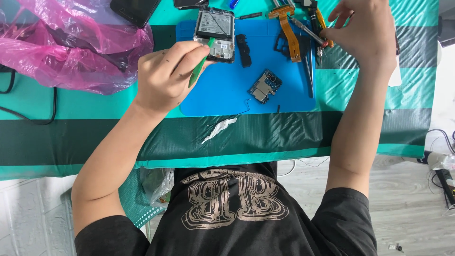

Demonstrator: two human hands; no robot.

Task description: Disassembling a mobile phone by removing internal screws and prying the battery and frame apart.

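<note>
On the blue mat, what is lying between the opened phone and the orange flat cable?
In the head view, a small black oblong part lies on the blue mat between the opened phone and the orange flat cable.

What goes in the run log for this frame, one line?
left hand: holds green pry tool at opened phone | right hand: on tools | circuit board on blue mat

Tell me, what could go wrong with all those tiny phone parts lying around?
The left hand pushes a green pry tool against the opened phone; a slip might scratch it. The loose circuit board lies bare on the blue mat and could get knocked. The right hand reaches among crowded tools near the orange ribbon cable, which might snag.
</note>
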